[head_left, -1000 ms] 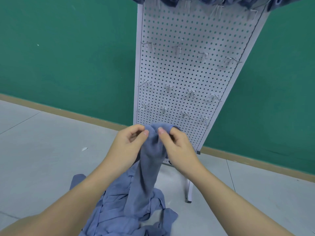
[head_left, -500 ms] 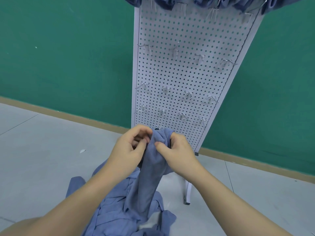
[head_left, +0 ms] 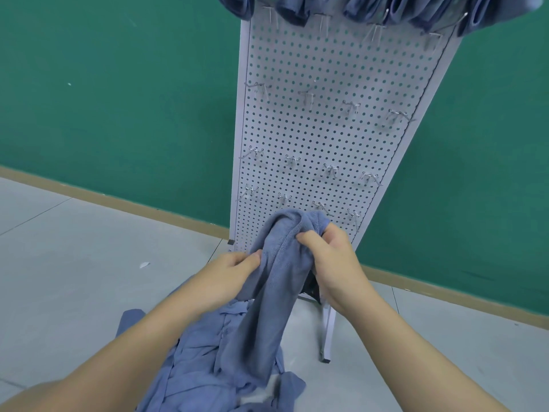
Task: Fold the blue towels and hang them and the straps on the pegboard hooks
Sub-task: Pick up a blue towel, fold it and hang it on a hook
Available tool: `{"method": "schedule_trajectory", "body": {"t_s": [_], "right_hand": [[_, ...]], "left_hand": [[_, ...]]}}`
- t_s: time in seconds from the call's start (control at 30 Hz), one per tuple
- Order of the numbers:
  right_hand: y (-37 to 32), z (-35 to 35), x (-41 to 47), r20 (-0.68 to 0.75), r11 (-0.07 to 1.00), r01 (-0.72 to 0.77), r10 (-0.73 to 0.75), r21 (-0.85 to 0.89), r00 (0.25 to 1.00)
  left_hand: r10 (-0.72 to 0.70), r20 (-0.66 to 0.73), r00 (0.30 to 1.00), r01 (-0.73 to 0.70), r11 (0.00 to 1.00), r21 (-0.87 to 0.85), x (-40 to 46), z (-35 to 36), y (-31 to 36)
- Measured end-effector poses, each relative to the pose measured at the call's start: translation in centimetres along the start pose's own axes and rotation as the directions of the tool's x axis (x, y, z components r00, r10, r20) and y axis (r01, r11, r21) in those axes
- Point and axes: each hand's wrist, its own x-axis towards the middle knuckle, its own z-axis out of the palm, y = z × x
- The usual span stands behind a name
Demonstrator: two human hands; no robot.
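Your right hand (head_left: 335, 263) pinches the upper part of a blue towel (head_left: 279, 281) between thumb and curled fingers, and your left hand (head_left: 228, 278) pinches the same towel lower on its left edge, so each grip is pressed closed on the cloth. The towel is bunched into a soft roll at the top and hangs down between your forearms; its surface looks like looped terry. Its lower end reaches a crumpled pile of blue cloth (head_left: 208, 367) that lies on the floor (head_left: 74, 278), which is pale grey and smooth with thin joint lines. Just behind your hands stands a white pegboard (head_left: 326, 69), a tall metal panel full of small round holes, with rows of thin wire hooks (head_left: 350, 107). Along its top edge, folded blue towels (head_left: 371, 10) hang in a row. Behind is a green wall (head_left: 118, 99) with a tan skirting strip.
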Motion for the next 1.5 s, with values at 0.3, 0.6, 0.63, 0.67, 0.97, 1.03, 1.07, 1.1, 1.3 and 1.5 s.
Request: {"method": "schedule_trajectory", "body": {"t_s": [0.3, 0.6, 0.63, 0.67, 0.97, 1.03, 1.07, 1.1, 1.3, 1.5], "right_hand": [[-0.6, -0.8, 0.0, -0.062, 0.999, 0.036, -0.034, 0.026, 0.997], [-1.0, -2.4, 0.6, -0.209, 0.999, 0.031, -0.027, 0.013, 0.977], [-0.8, -2.6, 0.7, -0.223, 1.0, 0.027, -0.029, -0.013, 0.974], [-0.6, -2.8, 0.9, -0.238, 0.998, 0.014, -0.03, -0.065, 0.971], [1.6, 0.3, -1.2, 0.118, 0.89, 0.0, 0.06, -0.455, 0.991], [2.0, 1.2, -1.7, 0.155, 0.857, 0.067, 0.015, -0.511, 0.988], [2.0, 1.4, -1.8, 0.156, 0.856, 0.106, -0.03, -0.506, 0.987], [2.2, 1.4, -1.5, 0.146, 0.856, 0.128, -0.063, -0.5, 0.987], [0.9, 1.6, -1.0, 0.023, 0.908, 0.126, -0.127, -0.399, 0.992], [0.8, 0.9, -0.6, 0.075, 0.941, 0.124, -0.106, -0.313, 0.992]], "left_hand": [[-0.104, 0.062, 0.993, 0.119, 0.933, -0.34, 0.1, -0.6, 0.4], [-0.04, 0.078, 0.996, 0.061, 0.956, -0.285, 0.0, -1.2, 0.2], [0.008, 0.035, 0.999, 0.003, 0.948, -0.317, -0.2, -1.2, 0.4], [0.045, -0.014, 0.999, -0.047, 0.935, -0.35, -0.3, -1.2, 0.6], [0.157, -0.236, 0.959, -0.257, 0.832, -0.491, -0.6, -0.9, 1.6], [0.181, -0.236, 0.955, -0.275, 0.84, -0.467, -0.6, -0.7, 1.7], [0.195, -0.231, 0.953, -0.282, 0.848, -0.449, -0.8, -0.5, 1.9], [0.211, -0.225, 0.951, -0.291, 0.854, -0.431, -1.0, -0.4, 2.1], [0.296, -0.079, 0.952, -0.304, 0.883, -0.358, -1.6, -0.5, 2.0], [0.19, -0.052, 0.98, -0.197, 0.943, -0.27, -1.6, -0.3, 1.8]]}}
